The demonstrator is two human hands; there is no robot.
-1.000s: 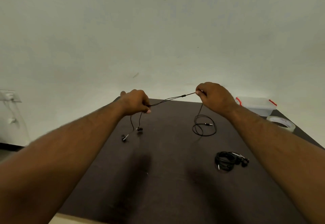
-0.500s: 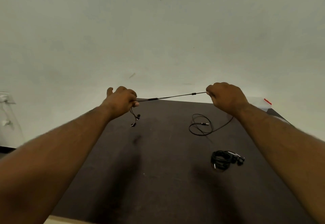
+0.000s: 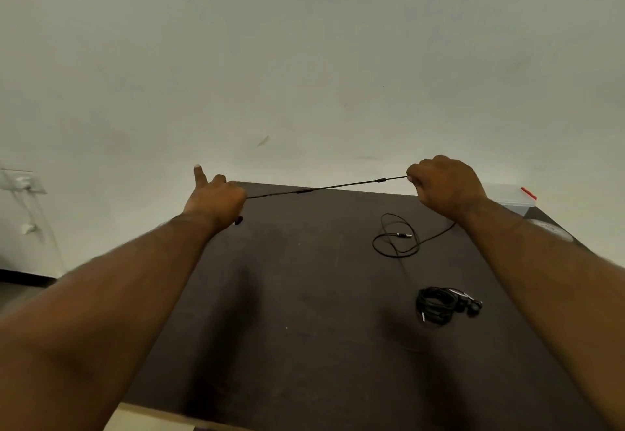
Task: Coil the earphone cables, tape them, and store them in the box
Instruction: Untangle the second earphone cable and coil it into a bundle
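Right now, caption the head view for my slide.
Both hands, left hand and right hand, pull an earphone cable taut.

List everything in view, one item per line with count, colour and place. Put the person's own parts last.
earphone cable: 1, black, stretched taut between both hands above the table's far edge; its plug end lies in a loose loop on the table below the right hand
coiled earphones: 1 bundle, black, on the table, right of centre, nearer than the loose loop
box: 1, clear with a red clip, far right corner of the table, partly hidden by the right arm
tape roll: 1, pale, right table edge, mostly hidden behind the right forearm
table: 1, dark brown, against the wall
wall: 1, off-white, behind the table
left hand: 1, grips the cable's left end, one finger pointing up
right hand: 1, pinches the cable's right part
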